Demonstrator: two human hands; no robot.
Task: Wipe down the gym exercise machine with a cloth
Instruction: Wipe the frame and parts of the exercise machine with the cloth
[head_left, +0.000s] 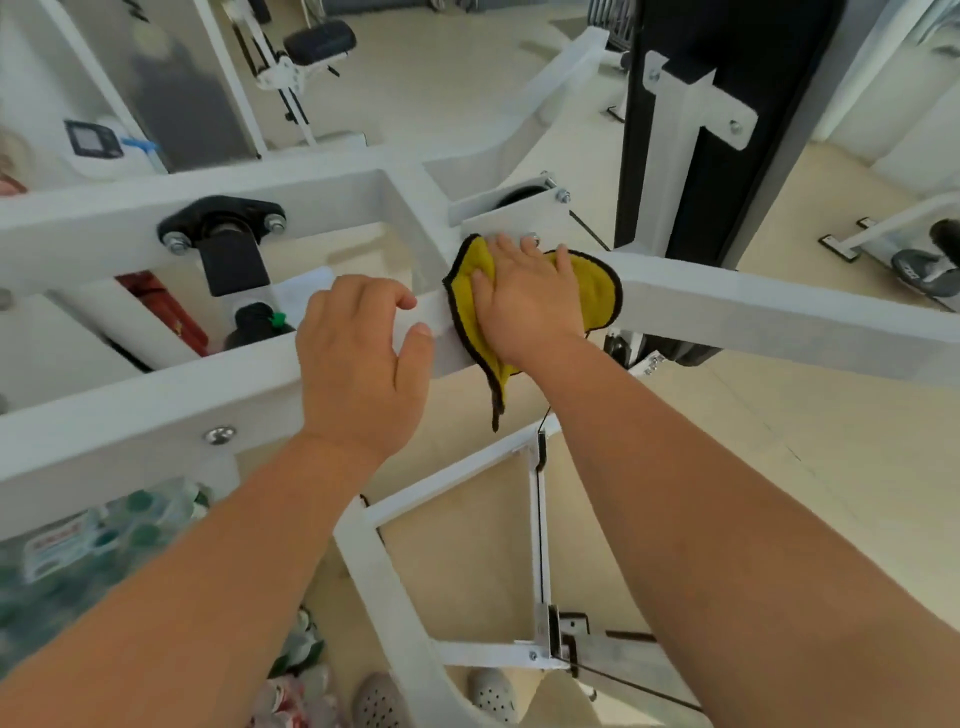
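A yellow cloth (597, 291) with a dark hem lies over the white frame beam (779, 312) of the gym machine, one corner hanging down below the beam. My right hand (530, 301) presses flat on the cloth with straight fingers, next to a bolted pulley bracket (519, 213). My left hand (363, 358) rests on the same beam just left of the cloth, fingers curled over its far edge and thumb on the near face.
A black upright pad (727, 130) stands behind the beam at right. A black pivot bracket (223, 223) sits on the rear beam at left. Packed bottles (104, 535) lie on the floor at lower left. A cable (540, 519) runs down the lower frame.
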